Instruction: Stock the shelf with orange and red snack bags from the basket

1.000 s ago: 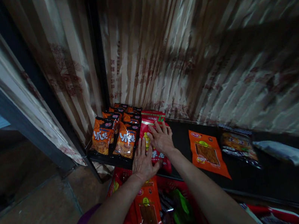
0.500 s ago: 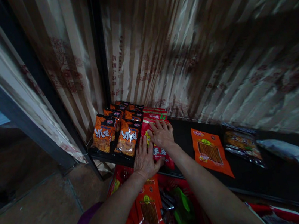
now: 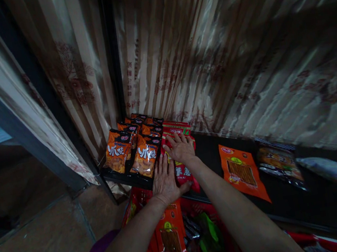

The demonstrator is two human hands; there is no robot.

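Both hands rest on a red snack bag (image 3: 184,174) lying on the black shelf. My left hand (image 3: 165,181) lies along the bag's left and front side, its fingers stretched and its thumb apart. My right hand (image 3: 181,147) is spread flat over the bag's upper middle and hides much of its print. A second red bag top (image 3: 175,125) shows behind it. Directly left stand two rows of orange and black snack bags (image 3: 144,155), close to my left fingertips. To the right, an orange packet of brown sticks (image 3: 242,172) lies flat, apart from my hands.
Below the shelf edge, a red basket (image 3: 215,210) holds more orange packets (image 3: 170,240) and a green packet (image 3: 210,238). Farther right on the shelf (image 3: 334,206) lie a dark snack bag (image 3: 279,161) and a pale packet (image 3: 331,168). A patterned curtain (image 3: 208,51) hangs behind; a dark post (image 3: 69,129) stands left.
My right hand has shifted slightly up and left over the red bag, its fingers still spread. My left hand stays at the bag's side. The view has moved a little.
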